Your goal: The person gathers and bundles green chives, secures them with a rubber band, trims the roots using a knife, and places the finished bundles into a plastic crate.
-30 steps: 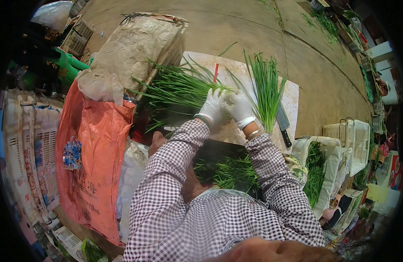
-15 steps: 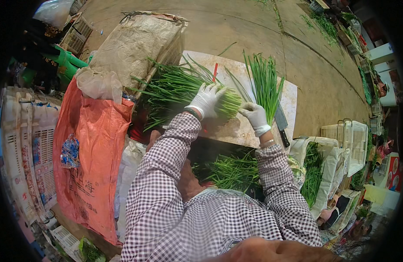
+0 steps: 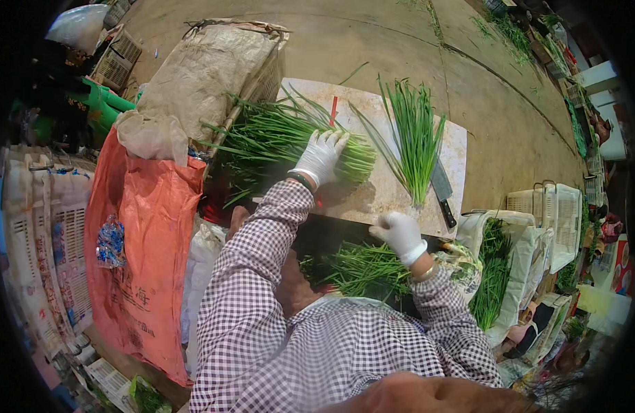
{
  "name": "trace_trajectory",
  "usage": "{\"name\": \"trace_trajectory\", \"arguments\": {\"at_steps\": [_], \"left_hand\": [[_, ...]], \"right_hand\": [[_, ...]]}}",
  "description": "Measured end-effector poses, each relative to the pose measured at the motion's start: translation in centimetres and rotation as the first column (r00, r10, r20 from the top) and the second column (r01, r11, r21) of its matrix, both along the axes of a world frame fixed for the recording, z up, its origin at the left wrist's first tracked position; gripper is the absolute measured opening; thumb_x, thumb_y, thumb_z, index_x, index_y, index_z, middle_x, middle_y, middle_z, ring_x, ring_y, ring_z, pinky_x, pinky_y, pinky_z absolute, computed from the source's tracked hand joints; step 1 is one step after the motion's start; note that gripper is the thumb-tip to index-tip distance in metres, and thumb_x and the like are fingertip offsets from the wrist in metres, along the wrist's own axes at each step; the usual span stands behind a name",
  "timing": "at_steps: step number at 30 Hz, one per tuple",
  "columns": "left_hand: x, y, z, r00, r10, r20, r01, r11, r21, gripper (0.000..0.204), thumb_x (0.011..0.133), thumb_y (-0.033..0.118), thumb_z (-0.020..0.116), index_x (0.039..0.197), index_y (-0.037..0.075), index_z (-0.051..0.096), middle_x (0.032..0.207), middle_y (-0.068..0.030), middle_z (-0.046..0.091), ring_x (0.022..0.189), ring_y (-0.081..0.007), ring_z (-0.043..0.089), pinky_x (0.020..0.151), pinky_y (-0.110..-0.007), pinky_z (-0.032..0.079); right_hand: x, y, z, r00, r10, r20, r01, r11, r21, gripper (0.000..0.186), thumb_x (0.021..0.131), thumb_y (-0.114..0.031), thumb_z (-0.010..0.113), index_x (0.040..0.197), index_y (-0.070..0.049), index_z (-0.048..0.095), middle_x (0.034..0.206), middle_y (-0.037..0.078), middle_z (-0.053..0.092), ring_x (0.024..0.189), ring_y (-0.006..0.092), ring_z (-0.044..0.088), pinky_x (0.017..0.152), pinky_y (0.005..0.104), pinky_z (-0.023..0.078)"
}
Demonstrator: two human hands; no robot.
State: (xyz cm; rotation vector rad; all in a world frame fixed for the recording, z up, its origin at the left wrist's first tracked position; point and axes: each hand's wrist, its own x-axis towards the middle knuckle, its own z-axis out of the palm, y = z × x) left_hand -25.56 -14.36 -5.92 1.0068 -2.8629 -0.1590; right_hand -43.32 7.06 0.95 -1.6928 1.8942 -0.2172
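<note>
My left hand (image 3: 320, 160), in a white glove, lies over a thick bunch of garlic chives (image 3: 262, 141), its fingers curled round the pale cut ends. The bunch rests on a stained white board (image 3: 352, 199), its leaves fanning off to the left. My right hand (image 3: 401, 235), gloved too, hovers just off the board's near edge with its fingers closed; whether anything is in them is hidden. A smaller bunch of chives (image 3: 415, 148) lies on the board's right side, stalk ends toward me. Beside it is a knife (image 3: 442, 193) with a black handle. A red strip (image 3: 333, 111) lies behind the larger bunch.
Below the board sit more loose chives (image 3: 369, 268). At right, a white-lined crate (image 3: 513, 289) holds greens. On the left are a red-orange woven sack (image 3: 156, 241) and a crate covered with a beige sack (image 3: 200, 76). Plastic crates (image 3: 70, 241) stand farther left.
My right hand has moved down toward me, away from the bunch's cut ends and off the board. My left hand stays on the bunch.
</note>
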Motion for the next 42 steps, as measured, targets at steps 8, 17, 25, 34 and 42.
{"name": "trace_trajectory", "arguments": {"at_steps": [8, 17, 25, 34, 42], "left_hand": [[-0.5, 0.3, 0.0, 0.999, -0.051, -0.012, 0.051, 0.999, -0.016, 0.095, 0.057, 0.035, 0.086, 0.139, 0.014, 0.043, 0.147, -0.0156, 0.034, 0.131, -0.0359, 0.038, 0.111, -0.054, 0.030], [-0.4, 0.3, -1.2, 0.998, -0.029, -0.054, 0.028, 0.999, -0.019, 0.099, 0.058, 0.033, 0.086, 0.144, 0.024, 0.038, 0.147, -0.0184, 0.034, 0.130, -0.0369, 0.039, 0.112, -0.051, 0.029], [-1.0, 0.1, -0.5, 0.999, -0.016, 0.030, 0.017, 0.999, -0.032, 0.105, 0.059, 0.037, 0.086, 0.148, 0.022, 0.032, 0.144, -0.0161, 0.039, 0.130, -0.0350, 0.040, 0.111, -0.049, 0.028], [-0.8, 0.0, -0.4, 0.999, 0.007, 0.045, -0.010, 0.999, 0.048, 0.103, 0.058, 0.039, 0.086, 0.146, 0.023, 0.035, 0.145, -0.0134, 0.039, 0.132, -0.0343, 0.039, 0.112, -0.048, 0.028], [-0.9, 0.3, -0.1, 0.998, 0.014, 0.062, -0.018, 0.997, 0.070, 0.107, 0.057, 0.038, 0.087, 0.147, 0.020, 0.033, 0.144, -0.0134, 0.040, 0.133, -0.0340, 0.038, 0.112, -0.047, 0.027]], "right_hand": [[0.6, -18.4, -3.8, 0.993, -0.099, 0.067, 0.120, 0.801, -0.586, 0.026, 0.077, -0.024, 0.075, 0.094, -0.005, 0.069, 0.095, 0.016, 0.067, 0.095, 0.0312, 0.064, 0.083, 0.0387, 0.050], [-3.5, -18.8, -3.2, 0.964, -0.262, 0.044, 0.264, 0.933, -0.245, 0.022, 0.081, -0.027, 0.069, 0.088, -0.006, 0.073, 0.088, 0.017, 0.069, 0.083, 0.0325, 0.067, 0.076, 0.0403, 0.052], [-3.6, -6.9, 0.4, 0.740, -0.107, 0.664, 0.101, 0.994, 0.048, 0.017, 0.085, -0.019, 0.071, 0.086, -0.002, 0.069, 0.080, 0.005, 0.067, 0.073, 0.0154, 0.061, 0.069, 0.0316, 0.050], [8.5, -4.4, -10.9, 0.985, 0.111, -0.133, -0.136, 0.971, -0.198, 0.027, 0.073, -0.016, 0.072, 0.091, -0.003, 0.057, 0.096, 0.019, 0.063, 0.082, 0.0338, 0.066, 0.070, 0.0407, 0.054], [5.8, 2.1, -3.3, 0.858, 0.505, -0.092, -0.415, 0.789, 0.453, 0.025, 0.075, -0.028, 0.069, 0.089, -0.007, 0.071, 0.093, 0.014, 0.070, 0.090, 0.0322, 0.067, 0.076, 0.0396, 0.053]]}}
